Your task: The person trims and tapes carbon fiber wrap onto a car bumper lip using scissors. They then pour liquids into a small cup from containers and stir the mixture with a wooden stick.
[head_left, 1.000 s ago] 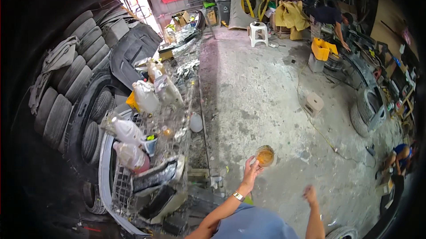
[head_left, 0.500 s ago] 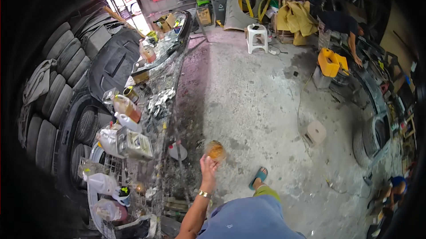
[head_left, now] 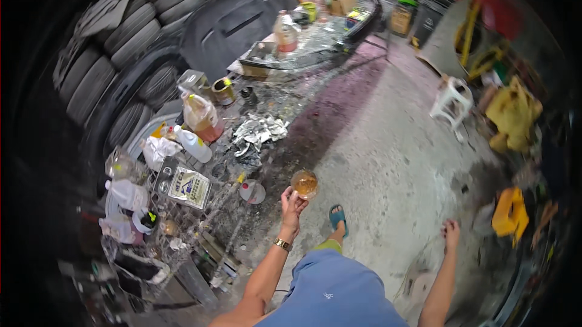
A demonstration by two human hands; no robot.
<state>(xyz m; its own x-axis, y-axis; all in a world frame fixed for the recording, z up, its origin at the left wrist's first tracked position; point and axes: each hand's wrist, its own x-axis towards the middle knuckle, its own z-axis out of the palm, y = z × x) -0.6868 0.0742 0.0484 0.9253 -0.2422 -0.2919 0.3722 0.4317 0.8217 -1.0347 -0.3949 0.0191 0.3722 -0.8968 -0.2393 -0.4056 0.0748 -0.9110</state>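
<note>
My left hand [head_left: 293,209], with a gold watch on its wrist, is closed around the side of a clear round cup [head_left: 304,185] with amber-brown contents. The cup is out in front of me, over the floor beside the cluttered workbench [head_left: 285,105]. My right hand [head_left: 450,233] hangs away from my body at the right, fingers loosely bent and apart, with nothing visible in it. Nearest to the cup on the left is a whitish jug [head_left: 252,192] low beside the bench edge. Crumpled paper or foil [head_left: 257,136] lies on the bench.
Metal cans [head_left: 185,184], plastic jugs [head_left: 203,117] and bottles crowd the left side. Stacked tyres [head_left: 142,33] and a black bumper rise behind them. A white stool [head_left: 451,104] stands ahead on the right, with a yellow container [head_left: 509,215] nearer at the right.
The view has swung left toward the bench. My left hand and the cup have come up and slightly right in the picture. My right hand has come into view.
</note>
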